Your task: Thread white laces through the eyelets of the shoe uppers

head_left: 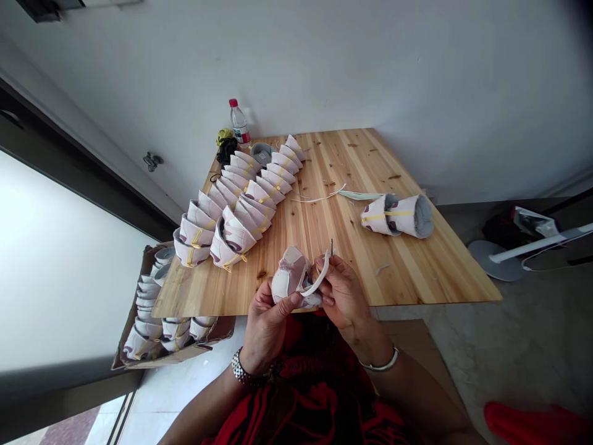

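Note:
Near the table's front edge, my left hand (269,318) is closed around a small white and pink shoe upper (286,279), its thumb pressing on the side. My right hand (345,295) is closed at the upper's right side, pinching a narrow white strip (319,279) that curves up from the upper. A thin dark tip (332,246) sticks up above the right fingers; what it belongs to is hidden in the hand. To the right lie two more shoe uppers (410,216), nested end to end, with a yellow strip along them.
Two long rows of nested uppers (264,188) lie on the wooden table (324,228)'s left side. Behind them stands a bottle (239,123). A pale green strip with white threads (356,194) lies mid-table. A cardboard box (185,355) of uppers sits lower left.

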`<state>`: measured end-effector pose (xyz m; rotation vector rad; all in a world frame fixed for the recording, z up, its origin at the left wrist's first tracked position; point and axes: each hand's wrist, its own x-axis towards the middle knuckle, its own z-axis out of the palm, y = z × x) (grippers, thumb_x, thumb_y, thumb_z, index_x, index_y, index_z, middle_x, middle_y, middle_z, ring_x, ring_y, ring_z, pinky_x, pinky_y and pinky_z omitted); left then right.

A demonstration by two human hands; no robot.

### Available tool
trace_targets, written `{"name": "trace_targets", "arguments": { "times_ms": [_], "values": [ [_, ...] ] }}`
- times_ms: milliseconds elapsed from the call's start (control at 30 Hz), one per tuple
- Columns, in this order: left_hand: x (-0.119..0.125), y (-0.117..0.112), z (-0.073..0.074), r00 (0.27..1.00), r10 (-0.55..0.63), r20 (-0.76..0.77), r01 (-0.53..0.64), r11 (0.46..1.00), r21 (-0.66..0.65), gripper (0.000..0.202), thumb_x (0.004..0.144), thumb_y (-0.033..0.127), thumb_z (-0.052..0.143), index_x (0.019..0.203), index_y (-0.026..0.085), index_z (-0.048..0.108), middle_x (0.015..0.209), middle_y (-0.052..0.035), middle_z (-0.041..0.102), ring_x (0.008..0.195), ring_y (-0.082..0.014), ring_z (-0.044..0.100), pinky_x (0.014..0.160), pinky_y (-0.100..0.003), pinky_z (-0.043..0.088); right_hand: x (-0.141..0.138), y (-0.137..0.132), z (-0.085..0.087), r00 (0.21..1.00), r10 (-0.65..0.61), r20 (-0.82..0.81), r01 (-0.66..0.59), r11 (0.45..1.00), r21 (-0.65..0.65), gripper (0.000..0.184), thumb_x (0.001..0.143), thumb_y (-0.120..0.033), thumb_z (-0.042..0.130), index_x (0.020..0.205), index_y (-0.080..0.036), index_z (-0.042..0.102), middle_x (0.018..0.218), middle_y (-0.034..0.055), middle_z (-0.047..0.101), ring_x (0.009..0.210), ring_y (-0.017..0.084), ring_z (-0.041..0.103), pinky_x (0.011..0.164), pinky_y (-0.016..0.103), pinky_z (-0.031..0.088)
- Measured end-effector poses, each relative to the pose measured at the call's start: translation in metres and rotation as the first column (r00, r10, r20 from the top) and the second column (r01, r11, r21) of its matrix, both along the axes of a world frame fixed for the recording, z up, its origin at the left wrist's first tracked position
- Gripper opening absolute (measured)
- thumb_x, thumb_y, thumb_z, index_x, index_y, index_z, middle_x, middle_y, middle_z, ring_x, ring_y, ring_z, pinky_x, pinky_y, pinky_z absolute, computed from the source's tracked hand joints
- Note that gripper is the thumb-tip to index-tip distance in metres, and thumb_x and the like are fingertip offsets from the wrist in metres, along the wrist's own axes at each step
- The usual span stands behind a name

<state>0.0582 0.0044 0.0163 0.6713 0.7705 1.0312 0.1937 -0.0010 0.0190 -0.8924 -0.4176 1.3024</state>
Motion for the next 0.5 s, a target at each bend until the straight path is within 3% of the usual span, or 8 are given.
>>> {"name": "trace_targets", "arguments": {
  "times_ms": [133,233,333,433,500],
  "values": [
    [-0.002,0.005,-0.001,0.999,0.054,0.003,-0.054,0.998,0.015,0.03,0.067,0.023,0.09,0.093,0.021,0.074,0.096,-0.0015,0.077,0.084,-0.0157,0.069,0.081,-0.029,0.055,0.003,-0.005,-0.001,0.968,-0.012,0.251,-0.002,0.998,0.056,0.038,0.08,-0.051,0.078,0.077,-0.021,0.056,0.059,-0.0086,0.045,0.046,0.005,0.032,0.04,0.018,0.03],
    [-0.003,0.01,0.001,0.993,0.117,0.004,-0.117,0.993,0.035,0.03,0.067,0.024,0.089,0.093,0.021,0.074,0.097,-0.0026,0.077,0.086,-0.017,0.07,0.081,-0.029,0.056,0.006,-0.012,-0.001,0.863,-0.102,0.494,0.048,0.992,0.121,0.028,0.089,-0.049,0.069,0.09,-0.021,0.064,0.064,-0.0054,0.052,0.056,0.009,0.045,0.051,0.022,0.041],
    [-0.001,0.011,0.001,0.983,0.183,0.019,-0.183,0.983,0.033,0.034,0.066,0.025,0.09,0.095,0.021,0.073,0.097,-0.002,0.077,0.087,-0.0157,0.07,0.081,-0.026,0.055,0.005,-0.021,-0.002,0.714,-0.199,0.671,0.093,0.977,0.19,0.02,0.093,-0.042,0.065,0.097,-0.022,0.068,0.066,-0.0034,0.057,0.055,0.011,0.046,0.054,0.024,0.043],
    [0.002,0.007,-0.007,0.962,0.272,0.025,-0.273,0.96,0.068,0.034,0.069,0.026,0.089,0.097,0.024,0.07,0.098,-0.0003,0.076,0.089,-0.0154,0.069,0.087,-0.027,0.054,-0.002,-0.026,-0.004,0.576,-0.285,0.766,0.075,0.952,0.297,0.012,0.092,-0.034,0.065,0.094,-0.023,0.069,0.081,0.0032,0.067,0.066,0.015,0.057,0.063,0.028,0.048],
    [0.001,0.001,-0.018,0.968,0.249,-0.018,-0.246,0.965,0.095,0.03,0.072,0.029,0.087,0.096,0.026,0.068,0.097,0.0016,0.074,0.094,-0.0164,0.067,0.091,-0.029,0.052,-0.007,-0.026,-0.004,0.604,-0.296,0.74,0.062,0.943,0.327,0.013,0.093,-0.034,0.063,0.093,-0.023,0.069,0.092,0.007,0.07,0.08,0.019,0.063,0.072,0.031,0.051]
  ]
}}
